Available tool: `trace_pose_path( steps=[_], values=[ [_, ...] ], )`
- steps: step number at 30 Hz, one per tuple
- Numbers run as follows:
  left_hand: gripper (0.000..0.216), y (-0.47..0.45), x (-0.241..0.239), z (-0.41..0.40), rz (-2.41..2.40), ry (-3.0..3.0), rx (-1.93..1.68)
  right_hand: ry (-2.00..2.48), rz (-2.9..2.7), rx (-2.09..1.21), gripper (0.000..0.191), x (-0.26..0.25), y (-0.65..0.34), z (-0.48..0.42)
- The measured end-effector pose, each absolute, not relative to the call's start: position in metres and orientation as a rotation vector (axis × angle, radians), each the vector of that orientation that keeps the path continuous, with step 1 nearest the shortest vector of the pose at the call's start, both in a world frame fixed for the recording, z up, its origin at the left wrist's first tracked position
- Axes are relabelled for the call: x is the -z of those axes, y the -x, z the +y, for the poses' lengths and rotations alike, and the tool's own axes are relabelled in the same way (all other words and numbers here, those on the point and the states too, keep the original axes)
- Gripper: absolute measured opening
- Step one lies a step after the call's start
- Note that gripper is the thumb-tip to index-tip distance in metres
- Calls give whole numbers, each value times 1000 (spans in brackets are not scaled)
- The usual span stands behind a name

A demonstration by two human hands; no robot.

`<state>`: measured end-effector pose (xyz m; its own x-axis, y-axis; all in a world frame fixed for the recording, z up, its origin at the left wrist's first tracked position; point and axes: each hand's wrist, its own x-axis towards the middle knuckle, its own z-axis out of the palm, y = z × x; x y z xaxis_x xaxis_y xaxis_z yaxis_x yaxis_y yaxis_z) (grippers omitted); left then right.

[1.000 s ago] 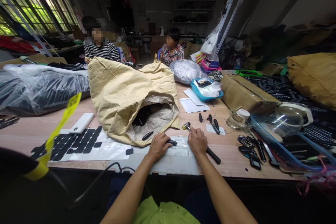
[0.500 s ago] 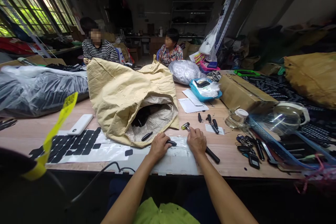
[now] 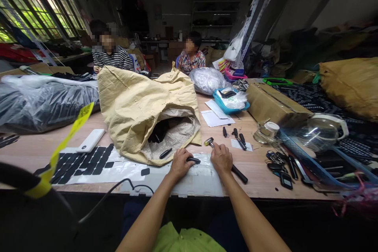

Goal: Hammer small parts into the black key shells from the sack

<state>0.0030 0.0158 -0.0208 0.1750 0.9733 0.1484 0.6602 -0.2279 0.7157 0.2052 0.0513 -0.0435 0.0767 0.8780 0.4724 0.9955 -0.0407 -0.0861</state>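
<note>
My left hand (image 3: 179, 163) rests on a pale plate (image 3: 189, 185) at the table's front edge, its fingers closed round a short black handle-like piece (image 3: 194, 160) that pokes out to the right. To the right, my right hand (image 3: 222, 158) is wrapped round a small hammer (image 3: 239, 174); its yellowish-tipped head shows beyond the fingers and the black grip points toward me. A similar black piece (image 3: 165, 153) lies at the mouth of a large beige cloth sack (image 3: 132, 102), just beyond my left hand. Dark contents show inside the sack.
Several black handles (image 3: 238, 141) lie beyond my right hand. Keys (image 3: 274, 159), a glass jar (image 3: 266, 133) and a cardboard box (image 3: 274, 104) are at right. Left are black pads (image 3: 99, 159), a white power bank (image 3: 91, 140) and a yellow strip (image 3: 69, 134). Two people sit opposite.
The yellow strip at the left has swung slightly to the right. Both hands keep nearly the same place and hold; the black piece in my left hand has shifted slightly rightward.
</note>
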Motion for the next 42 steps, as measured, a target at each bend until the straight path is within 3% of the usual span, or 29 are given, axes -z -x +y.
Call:
trace_pose_path(
  steps=[8,16,25,42],
  values=[
    [16,1,20,23,1505,-1954,-812,2001,-1855,351,32,41,-204,51],
    [16,5,18,27,1486,-1998,-791,2019,-1826,-9,36,8,-207,44],
    [13,4,21,29,1492,-2003,-781,1461,-1824,-367,36,-2,-185,-12],
    [7,0,20,27,1533,-1944,-846,1529,-1869,-326,37,-4,-170,-27]
  ],
)
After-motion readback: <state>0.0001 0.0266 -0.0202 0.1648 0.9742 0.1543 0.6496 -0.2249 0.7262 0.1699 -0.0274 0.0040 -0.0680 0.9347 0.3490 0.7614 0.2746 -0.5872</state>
